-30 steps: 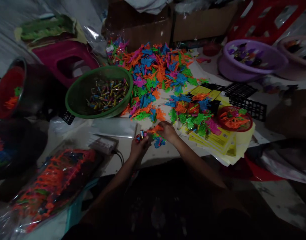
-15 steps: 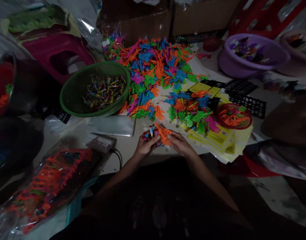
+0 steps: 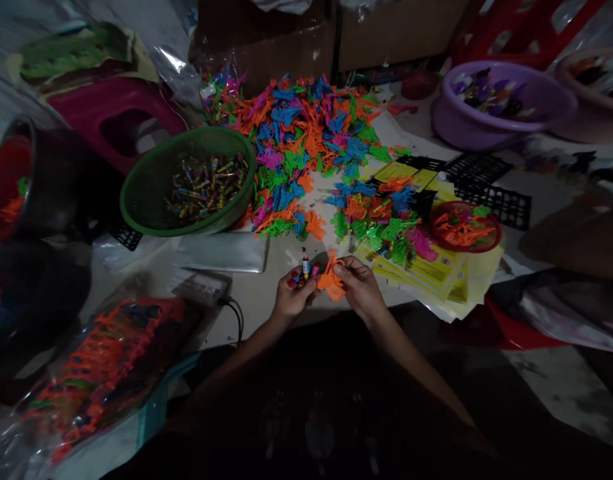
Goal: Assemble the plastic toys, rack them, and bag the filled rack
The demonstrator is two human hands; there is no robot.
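Observation:
My left hand [image 3: 292,295] is closed around several small colourful wrapped cylinders [image 3: 306,268], one of them standing upright. Its thumb also touches the edge of an orange plastic toy piece [image 3: 332,283]. From the other side my right hand [image 3: 359,284] pinches that orange piece between thumb and fingers. Both hands are close together above the near edge of the table. Beyond them lies a pile of orange, blue, green and pink plastic pieces [image 3: 311,127]. A green basket [image 3: 136,200] at the left holds many similar wrapped cylinders [image 3: 206,187].
Yellow printed sheets [image 3: 451,273] and a small red basket [image 3: 497,235] of plastic pieces lie at the right. Behind them stands a purple basin [image 3: 446,127]. A clear bag of pieces [image 3: 111,360] and a cabled device [image 3: 206,285] are at the left. Cardboard boxes [image 3: 396,40] stand behind.
The orange piece has turned in my fingers, its narrow end now pointing up and its broad end down. The whole view has shifted slightly.

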